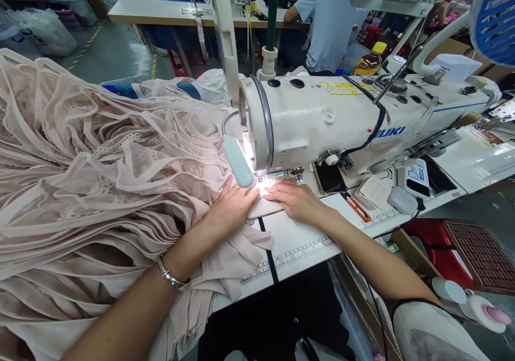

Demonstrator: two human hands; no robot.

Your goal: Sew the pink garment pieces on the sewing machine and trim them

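Note:
My left hand (235, 203) lies with outstretched fingers on pale pink fabric (251, 243) beside the needle area of a white sewing machine (309, 119). Across from it, my right hand (298, 203) rests with its fingers stretched toward the same brightly lit spot. The fingertips of both hands are close together, just in front of the presser foot (273, 175). Glare washes out the cloth under them, and the needle point is hidden. A small grey-green lamp (238, 161) hangs over my left fingers.
A big heap of pale pink lace-trimmed garments (100, 152) covers the left side. On the right are a phone (329, 177), an orange-handled cutter (356, 206), stacked cards (372, 192) and a grey case (402, 200). Behind the machine, a person in light blue (332, 23) sits near another table (161, 13).

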